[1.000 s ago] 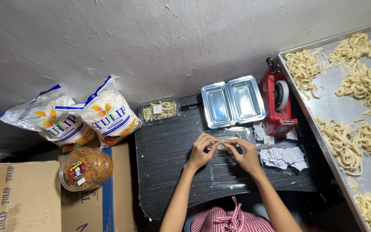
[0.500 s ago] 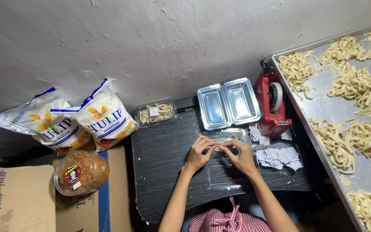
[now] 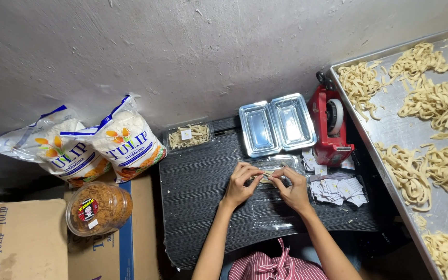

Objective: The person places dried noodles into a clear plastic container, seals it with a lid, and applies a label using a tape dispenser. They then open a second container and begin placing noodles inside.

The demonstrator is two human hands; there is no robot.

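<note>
Head view looks down on a big metal tray (image 3: 444,207) at the right, spread with loose bundles of noodles (image 3: 431,103), then on a low black table (image 3: 198,192) set against the grey wall. Left of the table lie two white flour bags (image 3: 99,145) and a round tub of brown crumbs (image 3: 98,208); at its far edge sit an open foil container (image 3: 277,124), a red tape dispenser (image 3: 332,129) and a small packed clear box (image 3: 189,136). A heap of paper slips (image 3: 338,189) lies just right of the hands. Left hand (image 3: 240,182) and right hand (image 3: 292,187) meet over an open clear plastic box (image 3: 270,199) on the table, fingertips pinched on something small and pale at its far half. The step looks like filling or labelling this box; closing the lid would call for a free hand.
</note>
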